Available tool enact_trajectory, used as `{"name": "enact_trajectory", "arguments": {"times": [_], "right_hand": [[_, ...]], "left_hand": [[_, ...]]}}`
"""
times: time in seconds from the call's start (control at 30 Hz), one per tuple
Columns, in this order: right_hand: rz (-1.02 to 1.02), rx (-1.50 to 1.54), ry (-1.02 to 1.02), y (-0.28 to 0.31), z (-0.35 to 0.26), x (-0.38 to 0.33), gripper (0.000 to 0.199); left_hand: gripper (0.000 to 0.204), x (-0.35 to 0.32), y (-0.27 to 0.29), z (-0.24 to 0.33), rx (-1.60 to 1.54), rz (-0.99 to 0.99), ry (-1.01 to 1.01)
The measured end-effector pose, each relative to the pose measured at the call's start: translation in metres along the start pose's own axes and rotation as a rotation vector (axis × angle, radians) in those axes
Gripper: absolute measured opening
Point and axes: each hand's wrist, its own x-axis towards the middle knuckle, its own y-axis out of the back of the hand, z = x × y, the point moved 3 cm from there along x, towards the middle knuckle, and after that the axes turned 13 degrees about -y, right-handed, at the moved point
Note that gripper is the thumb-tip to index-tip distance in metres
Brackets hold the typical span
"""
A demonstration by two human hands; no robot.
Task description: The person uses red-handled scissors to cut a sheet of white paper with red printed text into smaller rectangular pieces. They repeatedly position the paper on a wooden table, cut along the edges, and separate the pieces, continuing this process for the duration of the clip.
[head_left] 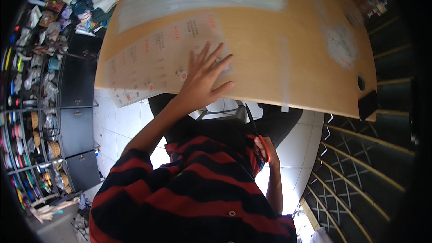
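Two hands were at work: the left hand (204, 75) lay with fingers spread on the right end of a printed sheet (153, 56), upper left of centre on the wooden table (256, 54), while the right hand (263, 151), lower right of centre, was curled around red-handled scissors (257, 134). The step seemed to be steadying the sheet; any cut would have called for bringing the scissors past the table's front edge, which stood between. Crammed shelves (28, 107) lined the far left.

White tiled floor (106, 128), black cabinets (77, 130) at left, yellow-barred gate (369, 140) at right
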Motion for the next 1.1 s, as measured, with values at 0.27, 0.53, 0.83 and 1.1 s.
{"name": "enact_trajectory", "arguments": {"times": [0.27,0.53,0.83,1.1], "right_hand": [[0.020,-0.224,0.033,-0.010,-0.002,-0.005,0.049],[-0.081,-0.435,0.121,-0.043,-0.030,-0.037,0.036],[-0.125,-0.443,0.319,-0.090,-0.084,-0.055,0.039],[-0.024,-0.461,0.214,-0.115,-0.113,-0.060,0.049]], "left_hand": [[0.082,-0.083,0.011,-0.015,0.018,-0.109,0.244],[0.060,-0.097,0.015,-0.024,0.019,-0.013,0.157],[0.029,-0.086,0.005,-0.018,-0.043,0.202,0.113],[0.019,-0.087,-0.010,-0.013,-0.186,0.377,0.148]]}}
